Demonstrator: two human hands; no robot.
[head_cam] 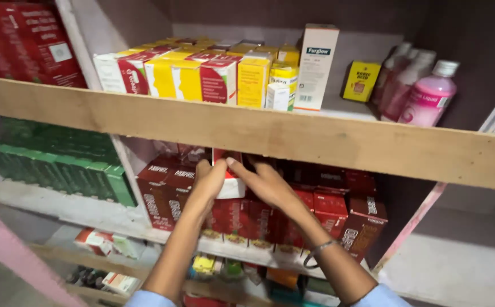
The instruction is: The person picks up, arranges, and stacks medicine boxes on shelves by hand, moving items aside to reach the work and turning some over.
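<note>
1. The left hand and right hand meet on a red-and-white box. It sits on the middle shelf, on top of a stack of red boxes.
2. Left grip: fingers pressed against the box's left side, thumb up near its top. Right grip: fingers spread over the box's right side, thumb tip touching its top front. Both are partly closed round the box; how firmly, I cannot tell.
3. A bangle hangs on the right wrist.
4. Dark red cartons stand just left of the hands; more red boxes lie to the right.
5. Green boxes fill the same shelf further left.
6. A wooden board fronts the upper shelf, which carries yellow-and-red boxes, a tall white box, a small yellow box and pink bottles.
</note>
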